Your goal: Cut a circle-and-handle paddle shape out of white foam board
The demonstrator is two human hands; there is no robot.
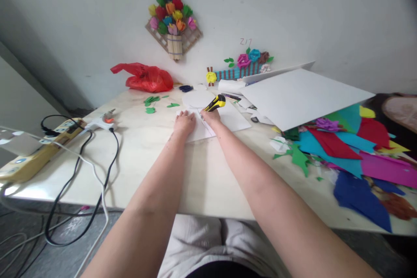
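My right hand [211, 118] is wrapped round a yellow and black utility knife [215, 103], its handle sticking up and to the right. The knife's lower end meets a white sheet of card [233, 117] lying on the table, where a line or cut runs near the hand. On the left part of that sheet my left hand [185, 122] lies flat, pressing it down, with nothing visible in its fingers. Just behind both hands is a rounded white piece [198, 98]. The blade tip is too small to make out.
Coloured felt scraps [339, 147] and a large white board [302, 95] cover the right side. Green cut-outs [151, 100], a red plastic bag [150, 79] and dark-handled scissors [186, 88] lie behind. A glue gun [102, 122], power strip [35, 152] and loose cables are at left.
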